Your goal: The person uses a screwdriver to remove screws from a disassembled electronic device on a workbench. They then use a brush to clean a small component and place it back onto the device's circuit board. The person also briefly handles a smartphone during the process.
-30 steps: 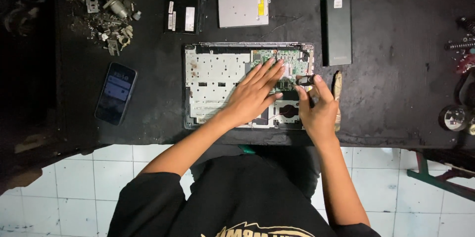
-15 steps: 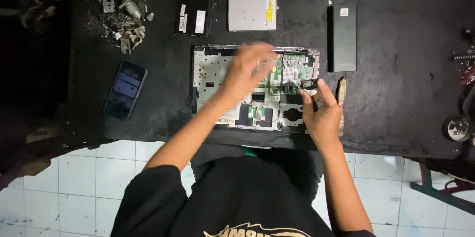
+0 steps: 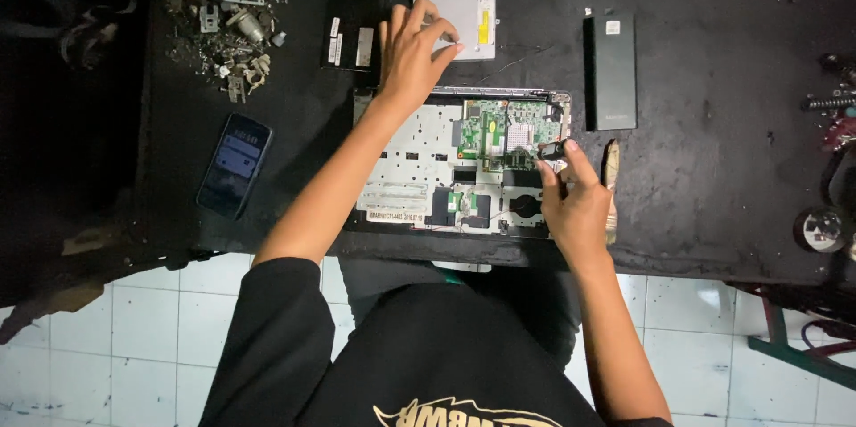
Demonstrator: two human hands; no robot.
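A black bench (image 3: 713, 168) filled the upper part of the frame, with white floor tiles below it. At centre lay an opened laptop base (image 3: 419, 168), its green board (image 3: 508, 128) bare at the upper right of the shell. Above it, at top centre, sat a silver optical drive (image 3: 477, 21); a black pack (image 3: 352, 26) lay to its left and a black slab (image 3: 611, 70) to its right. A phone (image 3: 234, 164) lay at left, below a heap of metal scrap (image 3: 227, 35) in the upper left.

The left hand (image 3: 412, 53) reached up past the shell, fingers spread and bent, fingertips resting on the drive's left part. The right hand (image 3: 575, 204) sat at the shell's right edge, thumb and forefinger pinching a small dark part (image 3: 553, 151) just beside the board. A brush (image 3: 611, 182) lay touching that hand's far side.

Doing this well likely meant keeping the pinch light and steady, so the small part stayed clear of the board, while the reaching arm stayed lifted off the bare components.
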